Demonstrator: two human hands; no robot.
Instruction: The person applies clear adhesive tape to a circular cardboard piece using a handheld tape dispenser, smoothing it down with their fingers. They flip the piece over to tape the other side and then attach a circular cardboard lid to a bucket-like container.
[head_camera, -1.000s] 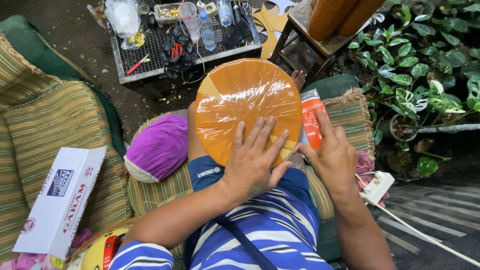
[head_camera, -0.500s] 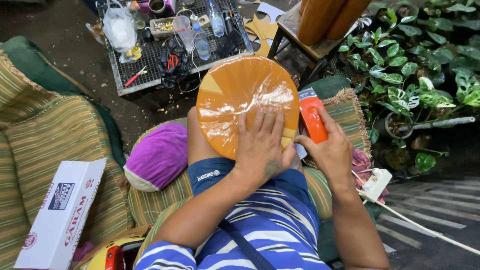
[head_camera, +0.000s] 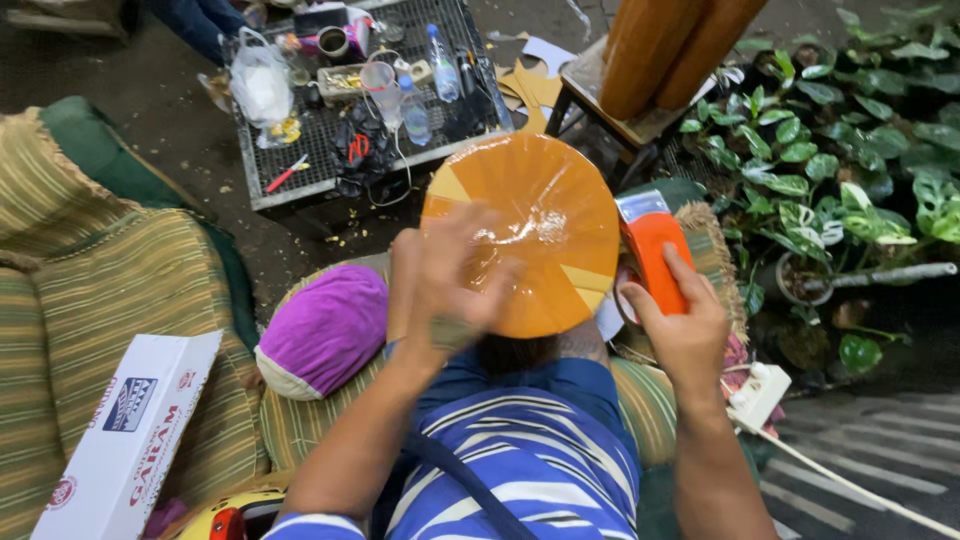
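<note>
A long white cardboard box (head_camera: 125, 440) with red and blue printed labels is lying tilted on the striped green cushion at lower left. A knotted clear plastic bag (head_camera: 260, 85) holding something white is sitting on the wire-mesh desk (head_camera: 320, 150) above.

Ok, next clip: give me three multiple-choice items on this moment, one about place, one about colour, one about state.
1. Where is the purple cushion?
A. left of the orange disc
B. on the wire table
C. among the plants

2. What colour is the tape dispenser?
A. blue
B. orange
C. green

3. What is the right hand doing?
A. resting open on the box
B. gripping the tape dispenser
C. holding scissors

Answers: 1 A, it lies on the striped seat left of the orange disc. 2 B, its body is orange. 3 B, its fingers wrap the dispenser while the left hand presses the disc.
</note>
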